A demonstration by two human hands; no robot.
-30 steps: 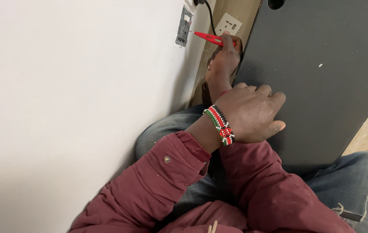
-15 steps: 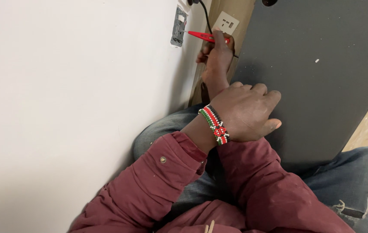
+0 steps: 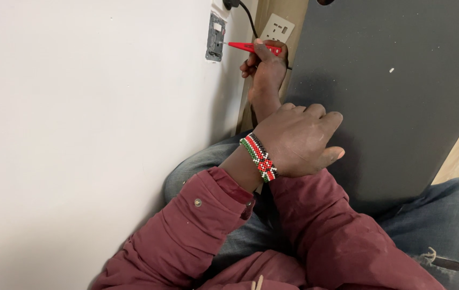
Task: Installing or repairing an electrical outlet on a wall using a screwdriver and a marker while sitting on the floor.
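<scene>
1. Right hand (image 3: pixel 264 67) up at 12 o'clock, pinching a red screwdriver (image 3: pixel 251 47), tip at the wall socket (image 3: pixel 216 36).
2. Left hand (image 3: pixel 299 139) curled closed around the right forearm, holding nothing else, beaded bracelet (image 3: pixel 259 157) on the wrist.
3. Dark panel (image 3: pixel 391 102) sits at 2 o'clock.

R hand (image 3: pixel 264 67) swung red screwdriver (image 3: pixel 251 47) tip to wall socket (image 3: pixel 216 36).

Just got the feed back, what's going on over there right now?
A person sits on the floor by a white wall. The right hand holds a red tester screwdriver, its tip at an opened grey wall socket. The left hand, wearing a beaded bracelet, rests over the right forearm. A second white socket sits beside a dark panel.
</scene>
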